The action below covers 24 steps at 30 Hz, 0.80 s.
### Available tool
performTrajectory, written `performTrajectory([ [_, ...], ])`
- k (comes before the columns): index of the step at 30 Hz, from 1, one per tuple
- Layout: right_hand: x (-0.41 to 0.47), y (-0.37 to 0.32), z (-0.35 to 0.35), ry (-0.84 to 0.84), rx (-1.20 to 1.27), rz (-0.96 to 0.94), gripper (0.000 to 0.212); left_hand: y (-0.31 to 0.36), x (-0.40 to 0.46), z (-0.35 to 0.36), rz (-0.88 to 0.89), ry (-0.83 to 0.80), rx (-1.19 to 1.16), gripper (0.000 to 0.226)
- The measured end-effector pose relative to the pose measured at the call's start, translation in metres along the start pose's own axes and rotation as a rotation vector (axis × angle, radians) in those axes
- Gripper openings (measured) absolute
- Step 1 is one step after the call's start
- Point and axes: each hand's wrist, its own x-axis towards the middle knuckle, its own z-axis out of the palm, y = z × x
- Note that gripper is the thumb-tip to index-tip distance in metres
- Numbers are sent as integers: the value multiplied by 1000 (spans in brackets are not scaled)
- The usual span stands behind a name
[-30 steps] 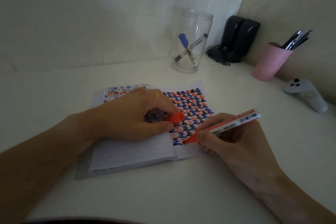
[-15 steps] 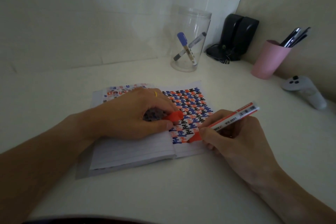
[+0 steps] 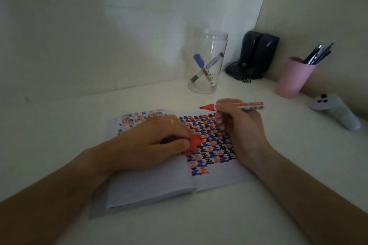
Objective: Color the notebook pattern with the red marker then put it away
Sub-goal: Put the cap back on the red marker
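Marker (image 3: 237, 106) sits uncapped in the right hand (image 3: 242, 131), pinched level above the notebook (image 3: 159, 185), its red tip pointing left and clear of the page. The left hand (image 3: 151, 146) rests on the open notebook, pinching the red cap (image 3: 194, 142) over the pattern (image 3: 211, 145)

An open notebook (image 3: 159, 185) lies mid-table (image 3: 199, 228); at one o'clock behind it stands a jar (image 3: 207, 61) holding two markers (image 3: 203, 69), speakers (image 3: 258, 53) and cup (image 3: 292, 77) further right.
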Motion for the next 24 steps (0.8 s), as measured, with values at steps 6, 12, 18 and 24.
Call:
performTrajectory([
  [6, -1, 4, -7, -56, 49, -6, 17, 1, 7, -4, -162, 276, 35, 26],
  [12, 0, 4, -10, -46, 45, -20, 9, -12, 8, -7, -317, 592, 43, 17],
  [18, -3, 1, -11, -120, 101, -8, 13, -10, 9, -6, -312, 581, 55, 18],
  [24, -5, 0, -9, -180, 102, 2, 16, -5, 8, -6, -287, 546, 65, 21],
])
